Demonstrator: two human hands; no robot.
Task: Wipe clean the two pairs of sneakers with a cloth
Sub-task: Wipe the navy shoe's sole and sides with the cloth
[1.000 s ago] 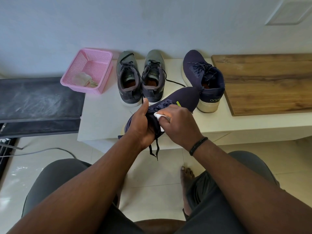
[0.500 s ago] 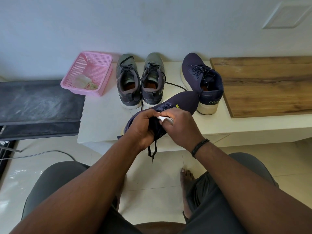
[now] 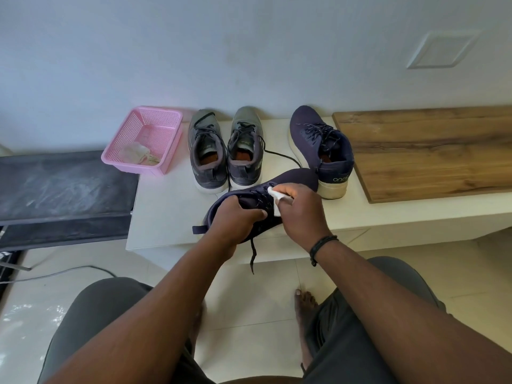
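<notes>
Left hand [image 3: 235,217] grips one navy sneaker [image 3: 293,178]; right hand [image 3: 300,209] pinches the cloth [image 3: 273,196] against its laces. Beyond the hands, three sneakers await, seemingly unwiped.

You see navy sneakers [image 3: 321,145], grey sneakers [image 3: 207,153], a white cloth [image 3: 277,198], a pink basket [image 3: 166,126], a brown wood-grain board [image 3: 429,151].

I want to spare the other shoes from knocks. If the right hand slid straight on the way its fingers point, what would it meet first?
Probably the nearer grey sneaker's heel, though depth is unclear.
</notes>
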